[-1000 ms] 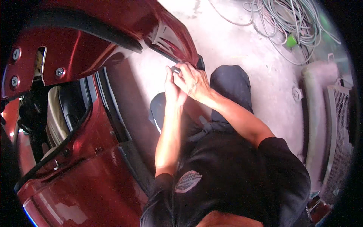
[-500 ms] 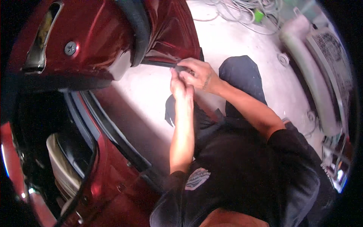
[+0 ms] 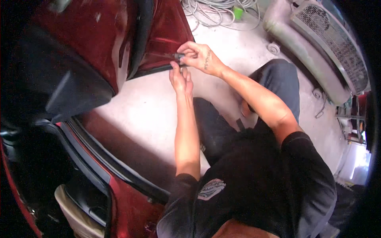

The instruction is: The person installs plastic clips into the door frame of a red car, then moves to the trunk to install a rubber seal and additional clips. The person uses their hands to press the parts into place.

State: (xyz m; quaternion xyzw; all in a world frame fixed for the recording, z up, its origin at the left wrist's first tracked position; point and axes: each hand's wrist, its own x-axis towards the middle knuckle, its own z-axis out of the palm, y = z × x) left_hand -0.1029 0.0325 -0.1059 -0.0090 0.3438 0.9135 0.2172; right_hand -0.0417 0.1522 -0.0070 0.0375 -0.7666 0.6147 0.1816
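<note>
My right hand (image 3: 201,58) is closed in a pinch around a small dark-handled tool (image 3: 179,56). A thin, blurred shaft seems to run left from the handle, across the red door panel; its exact kind is unclear. Just below it, my left hand (image 3: 181,81) has its fingers apart, with the fingertips at the black lower edge (image 3: 152,72) of the red car door (image 3: 164,37). Whether they press on that edge cannot be made out. My forearms reach up from the lower part of the view.
The red car body with its black door sill (image 3: 119,164) lies at left, a dark trim panel (image 3: 79,97) above it. Coiled hoses (image 3: 216,12) and a green cup-like object (image 3: 238,13) are on the pale floor (image 3: 135,107). A bumper-like part with mesh (image 3: 325,35) lies at right.
My hands, pressed together half a second ago, are now slightly apart and a little higher. The tool's shaft now shows. My view has shifted, bringing the dark trim panel in at left.
</note>
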